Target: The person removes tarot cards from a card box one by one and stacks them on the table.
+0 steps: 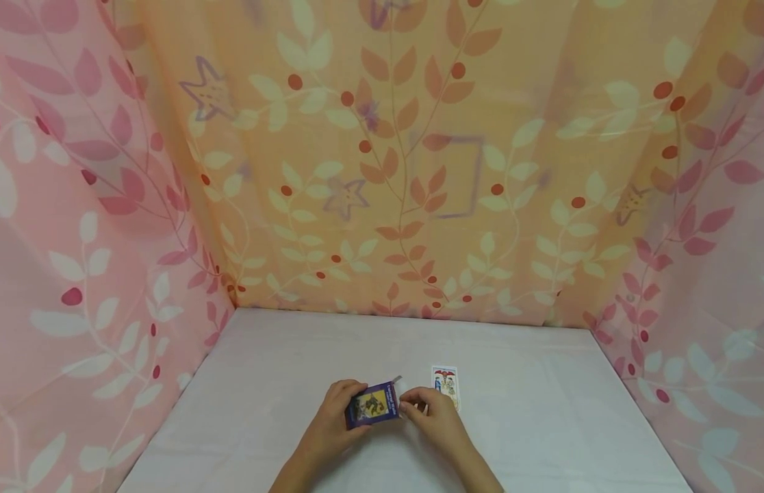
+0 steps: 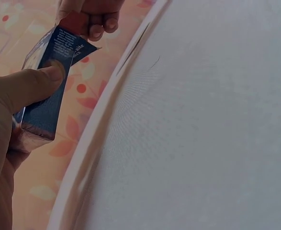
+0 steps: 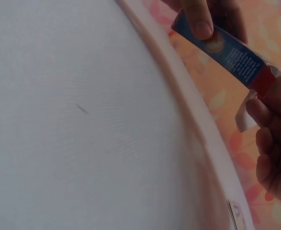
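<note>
My left hand [image 1: 330, 419] grips a small dark blue tarot card box [image 1: 373, 405] with a yellow picture on its front. In the left wrist view the thumb presses on the narrow printed side of the box [image 2: 47, 105]. One end of the box stands open, its flaps sticking out. There my right hand [image 1: 442, 423] pinches a red flap [image 3: 263, 82] between thumb and forefinger, the other fingers curled in. A pale flap [image 3: 245, 114] hangs out beside it. What lies inside the box is hidden.
A picture card [image 1: 446, 378] with a red-winged figure lies on the white table [image 1: 283, 342], just beyond my right hand and partly covered by it. Floral curtains hang behind the table [image 1: 388, 171] and along both sides.
</note>
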### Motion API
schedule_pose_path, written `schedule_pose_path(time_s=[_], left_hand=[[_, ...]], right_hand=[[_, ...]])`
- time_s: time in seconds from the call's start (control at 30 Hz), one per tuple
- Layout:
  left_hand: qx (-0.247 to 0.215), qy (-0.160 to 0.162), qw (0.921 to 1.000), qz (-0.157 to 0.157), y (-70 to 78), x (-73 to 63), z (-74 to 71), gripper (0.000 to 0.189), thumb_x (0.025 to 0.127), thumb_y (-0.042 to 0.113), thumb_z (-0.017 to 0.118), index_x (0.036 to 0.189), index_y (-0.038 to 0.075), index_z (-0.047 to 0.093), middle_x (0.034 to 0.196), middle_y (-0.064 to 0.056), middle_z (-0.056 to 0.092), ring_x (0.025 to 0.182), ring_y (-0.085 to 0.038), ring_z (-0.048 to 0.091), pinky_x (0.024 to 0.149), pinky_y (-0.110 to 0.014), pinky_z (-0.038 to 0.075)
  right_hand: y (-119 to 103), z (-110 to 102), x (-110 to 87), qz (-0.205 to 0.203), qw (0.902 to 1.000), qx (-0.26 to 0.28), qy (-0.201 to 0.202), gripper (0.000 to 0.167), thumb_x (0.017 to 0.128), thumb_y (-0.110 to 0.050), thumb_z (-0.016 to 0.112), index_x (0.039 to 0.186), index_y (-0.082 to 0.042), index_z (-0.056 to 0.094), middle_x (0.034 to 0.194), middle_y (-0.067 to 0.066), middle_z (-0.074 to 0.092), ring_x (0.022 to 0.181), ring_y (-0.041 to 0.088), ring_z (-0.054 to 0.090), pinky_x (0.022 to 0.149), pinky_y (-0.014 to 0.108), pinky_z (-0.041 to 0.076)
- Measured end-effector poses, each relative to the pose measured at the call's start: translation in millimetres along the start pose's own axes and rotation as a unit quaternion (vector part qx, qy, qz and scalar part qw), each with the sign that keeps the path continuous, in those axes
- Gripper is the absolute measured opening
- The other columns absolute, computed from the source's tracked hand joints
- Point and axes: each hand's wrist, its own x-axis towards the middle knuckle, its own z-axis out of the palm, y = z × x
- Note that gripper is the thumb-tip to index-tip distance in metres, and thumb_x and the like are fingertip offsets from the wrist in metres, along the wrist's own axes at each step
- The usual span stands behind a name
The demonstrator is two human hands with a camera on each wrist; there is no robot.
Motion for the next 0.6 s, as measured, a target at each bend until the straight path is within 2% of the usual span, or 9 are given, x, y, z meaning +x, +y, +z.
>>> schedule_pose_path(time_s=[0.17, 0.43, 0.6], left_hand=[[0.003, -0.003, 1.0, 0.0, 1.6, 0.1, -0.4, 0.078, 0.07, 0.022, 0.096, 0.138, 0.013, 0.06, 0.134, 0.008, 0.054, 0.126, -0.014, 0.05, 0.105, -0.038, 0.05], [0.013, 0.0, 0.9999, 0.004, 2.4, -0.1, -1.4, 0.08, 0.07, 0.024, 0.096, 0.14, 0.021, 0.058, 0.133, 0.009, 0.055, 0.126, -0.014, 0.051, 0.105, -0.039, 0.05], [0.01, -0.002, 0.9999, 0.009, 2.6, -0.5, -0.9, 0.08, 0.07, 0.023, 0.096, 0.141, 0.016, 0.059, 0.134, 0.008, 0.054, 0.126, -0.014, 0.05, 0.105, -0.037, 0.05]], right_hand=[[-0.2, 2.0, 0.2, 0.004, 1.0, -0.004, 0.002, 0.009, 0.092, -0.029, 0.076, 0.096, -0.022, 0.077, 0.082, -0.014, 0.067, 0.069, 0.002, 0.053, 0.061, 0.021, 0.047], [-2.8, 3.0, -0.6, 0.001, 0.9999, -0.008, 0.011, 0.01, 0.09, -0.031, 0.078, 0.096, -0.023, 0.076, 0.081, -0.014, 0.066, 0.069, 0.002, 0.054, 0.062, 0.021, 0.048], [-3.0, 3.9, -1.0, 0.013, 0.9999, -0.001, 0.011, 0.011, 0.088, -0.029, 0.08, 0.095, -0.022, 0.075, 0.081, -0.014, 0.065, 0.07, 0.003, 0.055, 0.062, 0.021, 0.049]])
